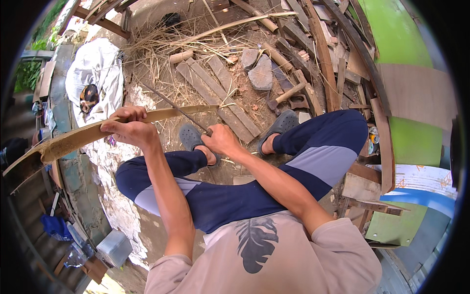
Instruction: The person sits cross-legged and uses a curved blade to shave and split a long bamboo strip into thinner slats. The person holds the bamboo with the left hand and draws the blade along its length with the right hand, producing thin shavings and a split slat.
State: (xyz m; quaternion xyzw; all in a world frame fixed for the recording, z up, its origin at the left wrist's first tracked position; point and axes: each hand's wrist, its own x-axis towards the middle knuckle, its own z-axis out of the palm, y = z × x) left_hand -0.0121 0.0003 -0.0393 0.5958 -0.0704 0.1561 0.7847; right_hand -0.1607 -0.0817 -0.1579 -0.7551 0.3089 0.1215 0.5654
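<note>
My left hand (131, 128) is closed round a long split bamboo strip (73, 143). The strip runs from the far left, where its end is broad, to a narrow tip in front of my feet. My right hand (223, 140) grips the handle of a long thin dark blade (169, 102), which looks like a machete seen edge-on. The blade slants up to the left and crosses the strip just right of my left hand. Whether the blade touches the strip I cannot tell.
Beyond my feet lie wooden planks (208, 88), stones (261, 74), a hammer (291, 92) and a handsaw (297, 102). Bamboo shavings (156, 54) litter the ground. A cat (89, 98) lies on a white sack (100, 61) at left. Scrap wood (323, 54) is piled at right.
</note>
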